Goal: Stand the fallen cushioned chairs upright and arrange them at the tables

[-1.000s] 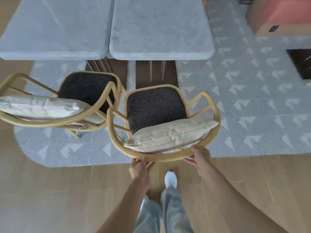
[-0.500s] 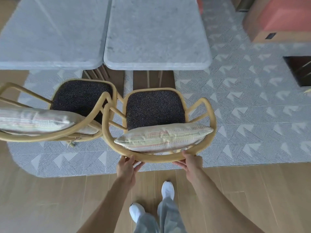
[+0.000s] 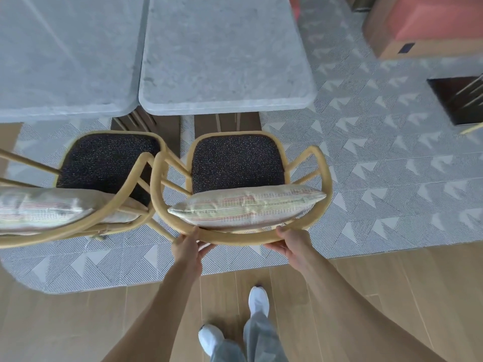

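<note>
Two yellow-framed chairs with dark speckled seats stand upright on the patterned rug. The right chair [image 3: 317,163] faces the right grey stone table [image 3: 224,56], and a striped cushion [image 3: 245,207] leans against its backrest. My left hand [image 3: 189,244] grips the curved back rail at its left end. My right hand [image 3: 292,241] grips the same rail at its right end. The left chair [image 3: 104,163], with its own striped cushion [image 3: 44,207], stands by the left table [image 3: 65,53]; its arm touches the right chair's arm.
The grey patterned rug [image 3: 379,163] lies under tables and chairs, with wood floor [image 3: 78,322] behind me. An orange-topped wooden bench [image 3: 418,27] sits far right, and a dark table base [image 3: 457,100] lies below it. My white shoes [image 3: 257,301] are on the floor.
The right chair has moved a little forward and leftward toward the table and against the left chair. Both hands have kept their grip on its back rail; I have stepped forward.
</note>
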Demonstrator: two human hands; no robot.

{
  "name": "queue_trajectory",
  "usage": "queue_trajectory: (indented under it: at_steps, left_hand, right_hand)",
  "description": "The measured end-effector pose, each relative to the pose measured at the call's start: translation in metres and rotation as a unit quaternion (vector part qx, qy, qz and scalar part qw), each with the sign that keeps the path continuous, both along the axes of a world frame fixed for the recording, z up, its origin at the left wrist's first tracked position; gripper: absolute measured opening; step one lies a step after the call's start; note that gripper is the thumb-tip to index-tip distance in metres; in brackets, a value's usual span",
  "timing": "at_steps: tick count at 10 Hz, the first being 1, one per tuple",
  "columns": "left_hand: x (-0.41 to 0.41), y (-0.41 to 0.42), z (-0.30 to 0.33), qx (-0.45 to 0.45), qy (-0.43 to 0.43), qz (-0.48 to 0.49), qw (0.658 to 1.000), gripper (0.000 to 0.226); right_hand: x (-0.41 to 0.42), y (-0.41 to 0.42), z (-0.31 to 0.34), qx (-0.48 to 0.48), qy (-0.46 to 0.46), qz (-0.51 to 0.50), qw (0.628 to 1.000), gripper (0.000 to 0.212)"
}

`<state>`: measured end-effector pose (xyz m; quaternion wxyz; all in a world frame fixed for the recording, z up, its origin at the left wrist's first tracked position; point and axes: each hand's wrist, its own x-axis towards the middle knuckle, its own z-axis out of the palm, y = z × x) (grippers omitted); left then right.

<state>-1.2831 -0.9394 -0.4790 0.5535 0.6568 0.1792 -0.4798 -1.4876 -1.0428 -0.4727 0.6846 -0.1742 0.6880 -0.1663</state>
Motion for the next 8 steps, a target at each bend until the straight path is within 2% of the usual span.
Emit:
queue_trajectory:
  at_steps: [3, 4, 5, 6, 7, 8]
  left_hand:
    - [-0.017, 0.002, 0.001, 0.026, -0.013, 0.002, 1.0, 0.034]
    - [-0.016, 0.003, 0.003, 0.031, -0.011, 0.001, 0.999, 0.035]
    - [-0.013, 0.002, 0.005, 0.038, -0.01, -0.004, 0.999, 0.031]
    - [-0.008, 0.004, 0.014, 0.07, -0.024, -0.032, 0.997, 0.025]
    - [0.0, 0.004, 0.036, 0.107, -0.091, -0.058, 0.988, 0.033]
    - [0.018, 0.004, 0.083, 0.098, -0.181, -0.079, 0.975, 0.036]
  right_hand:
    - [-0.019, -0.005, -0.004, -0.025, 0.023, 0.039, 0.999, 0.011]
    - [-0.019, -0.005, -0.002, -0.023, 0.005, 0.051, 0.998, 0.01]
    - [-0.019, -0.005, -0.002, -0.028, -0.001, 0.039, 0.999, 0.017]
    - [-0.02, 0.002, 0.001, -0.022, 0.052, 0.081, 0.995, 0.025]
    - [-0.01, 0.011, 0.025, -0.008, 0.128, 0.236, 0.963, 0.037]
    - [0.016, 0.007, 0.065, -0.073, 0.142, 0.345, 0.925, 0.051]
